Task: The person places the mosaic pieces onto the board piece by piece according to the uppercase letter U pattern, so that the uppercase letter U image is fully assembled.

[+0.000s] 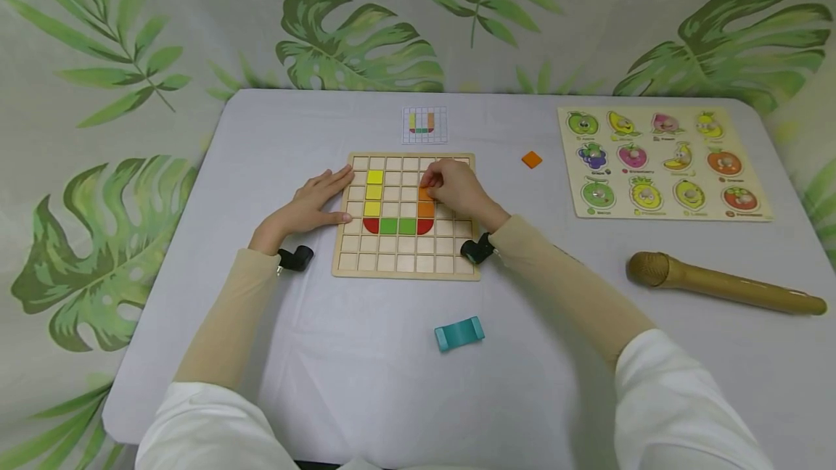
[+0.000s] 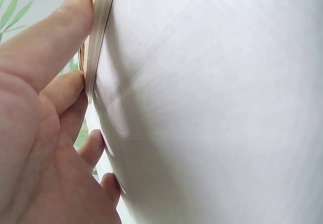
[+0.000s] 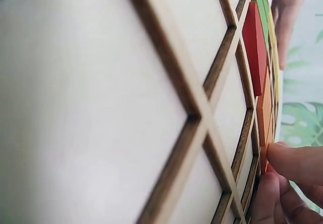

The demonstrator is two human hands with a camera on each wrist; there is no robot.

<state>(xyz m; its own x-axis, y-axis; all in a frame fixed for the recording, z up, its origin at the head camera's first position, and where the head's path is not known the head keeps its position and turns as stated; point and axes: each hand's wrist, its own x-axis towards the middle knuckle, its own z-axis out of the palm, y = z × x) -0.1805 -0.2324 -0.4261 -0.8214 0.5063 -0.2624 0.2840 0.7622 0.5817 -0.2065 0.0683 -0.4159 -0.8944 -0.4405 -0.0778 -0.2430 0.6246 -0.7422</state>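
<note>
A wooden grid board (image 1: 406,264) lies mid-table with yellow square tiles (image 1: 374,193) in a column. Below them run a red rounded tile (image 1: 371,225), green square tiles (image 1: 398,226) and a second red one (image 1: 424,227). My right hand (image 1: 457,188) pinches an orange square tile (image 1: 426,194) at a cell of the board, just above another orange tile (image 1: 425,209). Its thumb (image 3: 290,159) and fingers meet at that tile in the right wrist view. With fingers extended, my left hand (image 1: 308,205) rests against the board's left edge (image 2: 98,37).
Behind the board lies a pattern card (image 1: 424,125) with a coloured U shape. A loose orange tile (image 1: 532,159) sits to its right. Further right are a fruit puzzle board (image 1: 669,165) and a brown microphone (image 1: 728,285). Nearer me is a teal curved block (image 1: 460,334).
</note>
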